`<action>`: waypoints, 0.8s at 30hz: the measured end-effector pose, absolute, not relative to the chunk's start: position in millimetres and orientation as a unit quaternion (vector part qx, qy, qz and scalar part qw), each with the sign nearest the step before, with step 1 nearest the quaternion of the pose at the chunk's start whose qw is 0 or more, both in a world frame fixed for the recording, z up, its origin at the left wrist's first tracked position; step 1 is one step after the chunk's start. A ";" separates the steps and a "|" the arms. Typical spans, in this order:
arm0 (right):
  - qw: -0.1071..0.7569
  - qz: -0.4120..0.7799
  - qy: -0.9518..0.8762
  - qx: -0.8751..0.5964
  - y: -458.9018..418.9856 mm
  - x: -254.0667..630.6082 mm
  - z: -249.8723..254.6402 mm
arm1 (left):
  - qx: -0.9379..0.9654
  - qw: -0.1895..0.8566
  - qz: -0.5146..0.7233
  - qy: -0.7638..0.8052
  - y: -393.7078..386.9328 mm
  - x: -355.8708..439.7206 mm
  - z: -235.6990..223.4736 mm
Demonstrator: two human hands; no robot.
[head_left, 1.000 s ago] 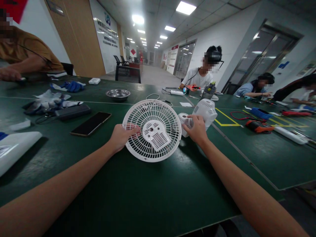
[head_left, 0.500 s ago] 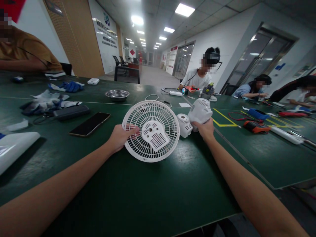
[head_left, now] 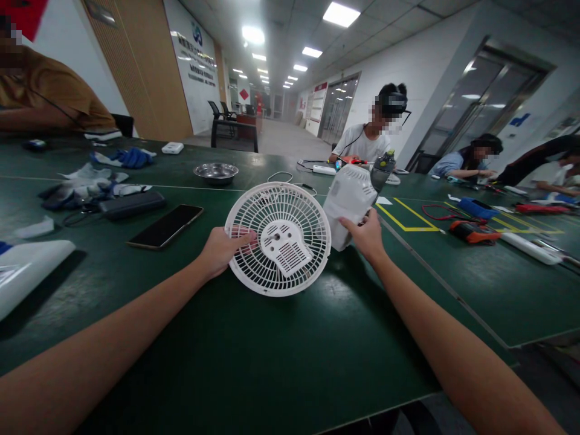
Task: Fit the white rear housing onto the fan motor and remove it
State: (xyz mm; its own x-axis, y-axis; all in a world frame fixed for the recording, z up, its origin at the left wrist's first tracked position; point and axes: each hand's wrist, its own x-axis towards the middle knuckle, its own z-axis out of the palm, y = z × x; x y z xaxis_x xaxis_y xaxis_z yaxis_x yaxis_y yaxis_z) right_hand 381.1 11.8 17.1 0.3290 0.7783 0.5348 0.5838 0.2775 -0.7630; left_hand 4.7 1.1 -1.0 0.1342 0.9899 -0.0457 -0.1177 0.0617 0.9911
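Left to right, with clock positions read from the middle of the view. Between 8 and 9 o'clock, a glossy white panel-like object (head_left: 34, 275) lies on the dark green, smooth tabletop (head_left: 272, 362). Just past 9 o'clock, crumpled grey-and-blue fabric gloves (head_left: 90, 190) adjoin a slim, dark grey oblong case (head_left: 132, 205). At 9 o'clock, nearer in: a flat black smartphone (head_left: 166, 226). At 10 o'clock: a shallow, round, shiny metal bowl (head_left: 216, 175). At 8 o'clock the left hand (head_left: 220, 254) has its fingers closed on the rim of a round white plastic fan grille (head_left: 283, 244), which occupies the centre, tilted, its slotted hub facing the viewer. Between 2 and 3 o'clock, an angular white plastic housing (head_left: 347, 202) with vents is gripped by the right hand (head_left: 366, 235), thumb on the near face, the other fingers mostly hidden; whether housing and grille touch cannot be told. Near 3 o'clock: yellow marking lines (head_left: 417, 229), then an orange-and-black instrument (head_left: 474, 232).
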 end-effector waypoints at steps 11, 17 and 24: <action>0.605 0.005 -0.468 -0.644 24.0 443.6 18.0 | 0.487 0.570 0.486 0.449 -2.7 6.4 2.6; 0.621 -0.001 -0.471 -0.627 27.6 452.3 16.3 | 0.475 0.571 0.488 0.458 -3.4 7.4 4.1; 0.654 -0.054 -0.472 -0.589 23.1 448.9 29.0 | 0.476 0.571 0.492 0.455 -1.3 6.8 1.7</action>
State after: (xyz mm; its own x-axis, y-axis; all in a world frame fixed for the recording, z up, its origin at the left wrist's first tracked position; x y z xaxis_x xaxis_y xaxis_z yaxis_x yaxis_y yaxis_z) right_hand 448.9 23.1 29.0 0.5486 0.4859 0.6804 0.6263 0.3002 -0.7194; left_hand 6.8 -1.3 1.7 0.1034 0.9933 -0.0510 -0.1287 0.0642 0.9896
